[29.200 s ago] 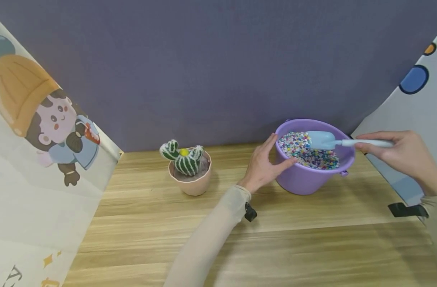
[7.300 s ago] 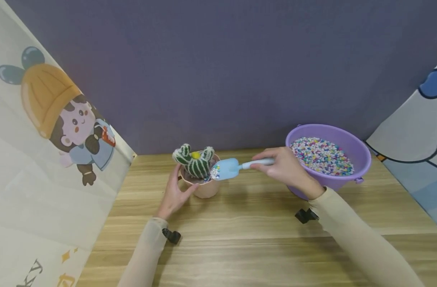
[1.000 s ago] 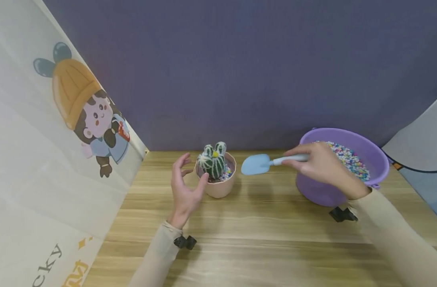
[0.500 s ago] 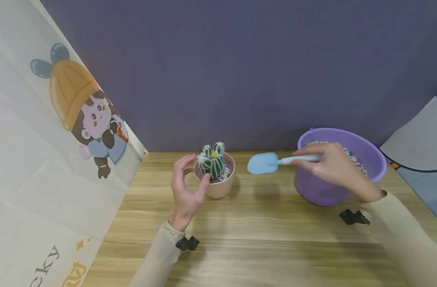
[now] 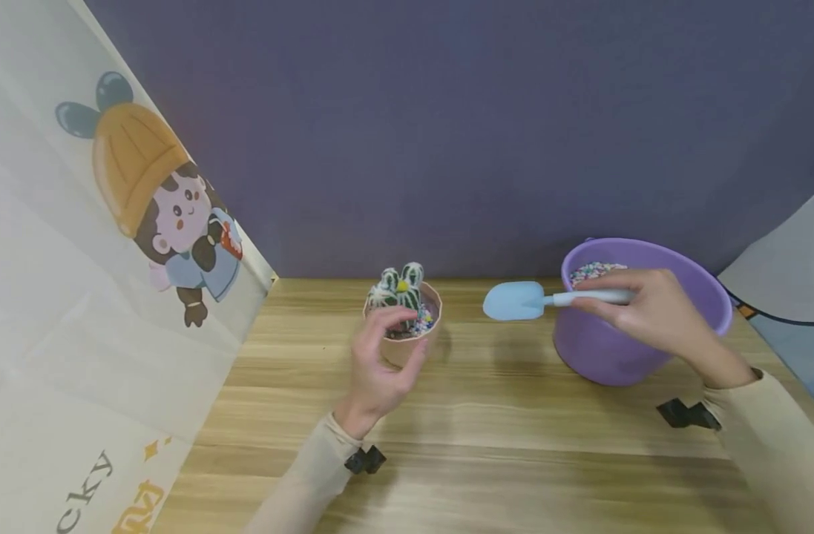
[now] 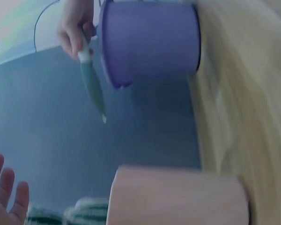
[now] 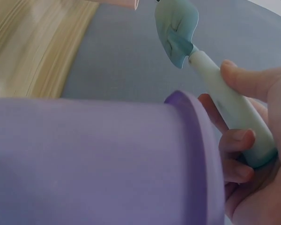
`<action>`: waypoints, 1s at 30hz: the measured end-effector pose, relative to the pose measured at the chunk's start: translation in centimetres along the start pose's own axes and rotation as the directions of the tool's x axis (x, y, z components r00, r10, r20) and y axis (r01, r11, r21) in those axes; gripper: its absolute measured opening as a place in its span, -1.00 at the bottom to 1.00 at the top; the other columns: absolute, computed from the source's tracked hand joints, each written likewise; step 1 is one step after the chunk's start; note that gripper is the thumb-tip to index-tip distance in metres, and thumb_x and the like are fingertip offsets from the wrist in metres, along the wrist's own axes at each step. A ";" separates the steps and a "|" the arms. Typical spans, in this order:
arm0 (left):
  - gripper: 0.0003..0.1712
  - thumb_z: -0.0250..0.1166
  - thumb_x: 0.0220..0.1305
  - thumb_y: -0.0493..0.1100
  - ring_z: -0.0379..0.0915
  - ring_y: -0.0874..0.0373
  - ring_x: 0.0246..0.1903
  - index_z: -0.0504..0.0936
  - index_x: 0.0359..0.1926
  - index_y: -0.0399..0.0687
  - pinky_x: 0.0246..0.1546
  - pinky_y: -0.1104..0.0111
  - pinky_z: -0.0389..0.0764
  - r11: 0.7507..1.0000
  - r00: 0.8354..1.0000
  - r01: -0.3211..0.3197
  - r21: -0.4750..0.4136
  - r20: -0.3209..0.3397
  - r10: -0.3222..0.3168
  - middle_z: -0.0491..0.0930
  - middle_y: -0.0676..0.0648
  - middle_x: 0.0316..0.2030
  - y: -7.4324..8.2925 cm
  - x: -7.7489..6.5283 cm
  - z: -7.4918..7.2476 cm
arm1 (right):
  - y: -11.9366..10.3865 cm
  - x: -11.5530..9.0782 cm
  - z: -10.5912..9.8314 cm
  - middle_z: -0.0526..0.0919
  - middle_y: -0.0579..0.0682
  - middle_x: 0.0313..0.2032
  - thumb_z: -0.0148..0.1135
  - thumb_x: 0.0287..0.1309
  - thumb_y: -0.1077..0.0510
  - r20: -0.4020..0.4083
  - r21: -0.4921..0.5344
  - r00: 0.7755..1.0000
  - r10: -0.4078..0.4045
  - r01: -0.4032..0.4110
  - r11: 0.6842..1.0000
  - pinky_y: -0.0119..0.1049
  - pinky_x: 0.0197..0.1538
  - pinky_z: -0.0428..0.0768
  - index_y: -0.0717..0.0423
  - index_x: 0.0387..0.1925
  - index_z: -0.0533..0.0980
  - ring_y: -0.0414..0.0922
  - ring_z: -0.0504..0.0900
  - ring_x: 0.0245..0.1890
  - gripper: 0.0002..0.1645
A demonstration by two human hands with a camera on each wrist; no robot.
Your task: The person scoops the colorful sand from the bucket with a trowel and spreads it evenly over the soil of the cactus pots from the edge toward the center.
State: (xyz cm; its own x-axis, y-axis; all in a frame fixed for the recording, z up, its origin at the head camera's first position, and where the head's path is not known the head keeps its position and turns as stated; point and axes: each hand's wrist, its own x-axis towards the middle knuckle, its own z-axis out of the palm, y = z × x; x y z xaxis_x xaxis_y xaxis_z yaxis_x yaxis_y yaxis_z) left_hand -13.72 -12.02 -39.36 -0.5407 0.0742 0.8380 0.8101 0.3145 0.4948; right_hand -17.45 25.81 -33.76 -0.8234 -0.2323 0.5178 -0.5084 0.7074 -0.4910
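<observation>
My right hand grips the pale handle of a small light-blue trowel beside and above the bucket's rim. Its blade, with no beads visible on it, points left over the table. Under that hand stands a purple bucket holding multicoloured beads, partly hidden by the hand. My left hand hovers at the front of a pink pot, thumb and fingers bent apart with nothing between them. In the pot stands a green-and-white cactus with a yellow bloom; colourful beads lie at its right.
The wood-grain table runs up to a dark blue-grey back wall. A white panel with a cartoon child borders the left, and another printed panel the right. Bare tabletop lies between pot and bucket.
Earlier the trowel scooped in the bucket, then tipped beads into the pot. Over the last second it has moved right toward the bucket, and my left hand from the pot's left side to its front.
</observation>
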 end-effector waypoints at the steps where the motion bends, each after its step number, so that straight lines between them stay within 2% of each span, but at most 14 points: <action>1: -0.54 0.46 0.08 -0.30 0.64 -0.10 -0.03 0.65 0.05 -0.29 -0.01 0.19 0.75 1.000 1.000 -0.003 -0.001 0.014 0.003 0.71 -0.25 -0.02 0.2 -0.1 0.3 | 0.1 -0.1 -0.1 0.86 -0.28 -0.35 0.75 -0.13 0.21 -0.002 -0.002 1.000 0.002 -0.002 1.000 -0.66 -0.40 0.50 -0.11 -0.22 0.86 -0.54 0.60 -0.46 -0.65; 6: -0.55 0.48 0.10 -0.30 0.61 -0.05 0.06 0.65 0.06 -0.25 -0.01 0.16 0.75 1.000 0.997 -0.007 -0.025 0.076 0.008 0.69 -0.23 0.04 0.8 -0.3 1.7 | 0.8 -0.6 -0.7 0.76 -0.62 -0.38 0.74 -0.08 0.17 0.001 -0.016 0.998 0.055 -0.055 0.998 -0.57 -0.52 0.41 -0.11 -0.23 0.87 -0.46 0.50 -0.59 -0.70; 8: -0.55 0.48 0.11 -0.31 0.61 -0.04 0.07 0.65 0.06 -0.24 -0.03 0.17 0.74 0.999 0.996 0.005 -0.032 0.088 -0.002 0.68 -0.22 0.06 1.0 -0.2 2.1 | 1.1 -0.8 -1.0 0.68 -0.75 -0.41 0.73 -0.05 0.14 0.008 -0.026 0.996 0.084 -0.084 0.996 -0.51 -0.57 0.37 -0.09 -0.23 0.86 -0.40 0.44 -0.63 -0.72; 10: -0.54 0.48 0.11 -0.31 0.59 -0.04 0.10 0.65 0.08 -0.22 0.00 0.19 0.72 0.999 0.993 0.026 -0.046 0.113 -0.020 0.67 -0.19 0.08 1.3 -0.1 2.5 | 1.4 -1.0 -1.3 0.63 -0.80 -0.42 0.72 -0.03 0.11 0.017 -0.035 0.993 0.119 -0.119 0.992 -0.50 -0.55 0.38 -0.07 -0.22 0.86 -0.39 0.45 -0.61 -0.74; 13: -0.52 0.48 0.14 -0.29 0.57 -0.03 0.14 0.63 0.12 -0.18 0.06 0.25 0.68 0.997 0.984 0.050 -0.057 0.173 -0.040 0.65 -0.17 0.11 1.5 -0.2 3.3 | 1.8 -1.5 -1.8 0.67 -0.73 -0.45 0.72 -0.01 0.05 0.018 -0.050 0.984 0.179 -0.178 0.983 -0.48 -0.52 0.40 -0.07 -0.20 0.86 -0.37 0.47 -0.55 -0.72; 15: -0.50 0.49 0.16 -0.28 0.55 -0.02 0.15 0.62 0.14 -0.17 0.09 0.27 0.67 0.995 0.974 0.073 -0.073 0.218 -0.056 0.63 -0.16 0.13 1.7 -0.1 3.8 | 1.9 -1.8 -2.3 0.71 -0.61 -0.48 0.71 0.02 0.03 0.018 -0.045 0.975 0.222 -0.221 0.974 -0.44 -0.54 0.39 -0.05 -0.18 0.86 -0.33 0.45 -0.55 -0.71; 18: -0.51 0.49 0.19 -0.29 0.59 -0.01 0.11 0.62 0.15 -0.18 0.07 0.29 0.70 0.989 0.966 0.102 -0.108 0.247 -0.073 0.66 -0.15 0.11 2.1 -0.1 4.6 | 2.0 -2.2 -3.0 0.71 -0.46 -0.55 0.68 0.06 0.04 0.018 -0.030 0.964 0.264 -0.263 0.964 -0.38 -0.60 0.37 0.01 -0.16 0.85 -0.27 0.40 -0.58 -0.71; 21: -0.54 0.48 0.20 -0.31 0.62 -0.03 0.05 0.63 0.13 -0.18 0.03 0.32 0.73 0.982 0.964 0.125 -0.143 0.254 -0.085 0.69 -0.17 0.06 2.3 0.0 5.3 | 2.2 -2.5 -3.4 0.69 -0.46 -0.57 0.68 0.06 0.05 0.014 -0.016 0.959 0.283 -0.283 0.959 -0.35 -0.62 0.37 0.04 -0.16 0.85 -0.25 0.40 -0.59 -0.70; 25: -0.56 0.47 0.23 -0.30 0.63 -0.05 0.03 0.63 0.14 -0.20 0.03 0.35 0.73 0.978 0.955 0.152 -0.145 0.277 -0.107 0.70 -0.19 0.05 2.3 0.1 6.5 | 2.9 -3.1 -3.9 0.67 -0.59 -0.54 0.70 0.03 0.00 -0.005 -0.018 0.949 0.316 -0.316 0.948 -0.34 -0.59 0.34 -0.02 -0.15 0.86 -0.26 0.40 -0.58 -0.68; 30: -0.54 0.47 0.27 -0.25 0.61 -0.01 0.09 0.61 0.18 -0.18 0.06 0.32 0.74 0.969 0.928 0.218 -0.116 0.332 -0.169 0.69 -0.17 0.09 2.2 0.3 7.8 | 3.9 -4.0 -4.9 0.69 -0.44 -0.58 0.67 0.09 -0.03 0.006 0.016 0.928 0.373 -0.373 0.928 -0.31 -0.67 0.35 -0.04 -0.13 0.85 -0.22 0.44 -0.73 -0.69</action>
State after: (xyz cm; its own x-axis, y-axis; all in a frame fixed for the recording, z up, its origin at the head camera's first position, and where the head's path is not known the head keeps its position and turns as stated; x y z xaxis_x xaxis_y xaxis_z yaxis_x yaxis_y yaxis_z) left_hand -13.87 -3.92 -39.79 -0.7141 0.3299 0.6174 0.6933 0.2112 0.6890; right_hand -14.95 32.77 -34.33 -0.9550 0.0444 0.2932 -0.1685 0.7324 -0.6597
